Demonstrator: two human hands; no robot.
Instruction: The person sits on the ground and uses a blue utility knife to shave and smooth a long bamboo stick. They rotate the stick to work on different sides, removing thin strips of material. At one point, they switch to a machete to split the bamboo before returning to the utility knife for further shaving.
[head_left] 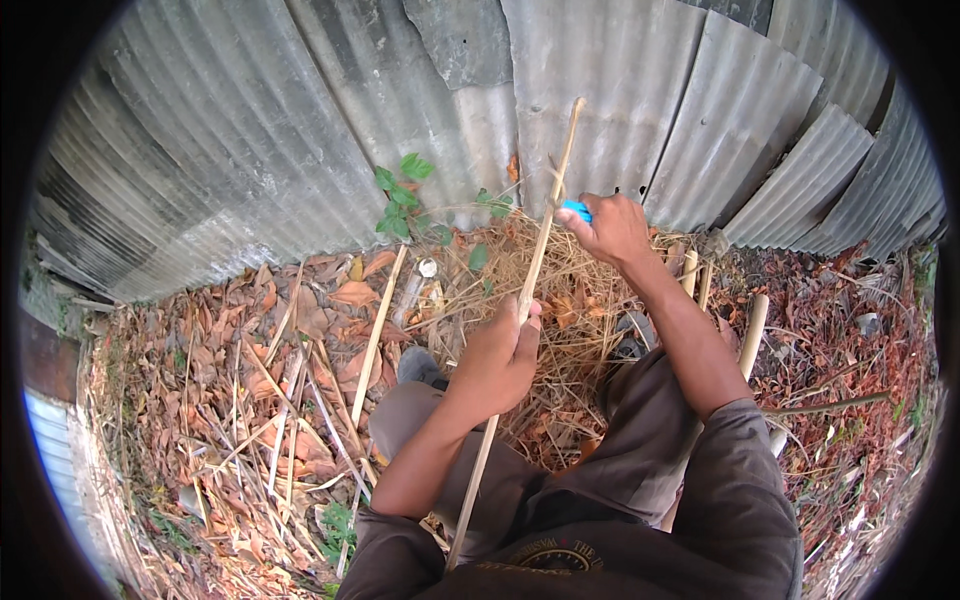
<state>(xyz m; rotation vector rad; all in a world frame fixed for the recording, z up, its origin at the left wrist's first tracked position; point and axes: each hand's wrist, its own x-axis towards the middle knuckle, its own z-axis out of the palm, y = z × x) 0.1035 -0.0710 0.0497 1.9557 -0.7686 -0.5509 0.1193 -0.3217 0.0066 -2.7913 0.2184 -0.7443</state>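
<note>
Risk: the blade runs along the bamboo stick [520, 300] near the fist holding it; a slip on a knot could cut the fingers or split the stick off-line. Left hand [500, 355] is clamped around the stick mid-length, lower end by the knees. Further up the stick, right hand [610, 228] is closed on a blue-handled tool [576, 210] against it. Stick tip points at the corrugated sheet wall [300, 130].

Matt bamboo stick [530, 280] (blue plastic tool [576, 210])
</note>
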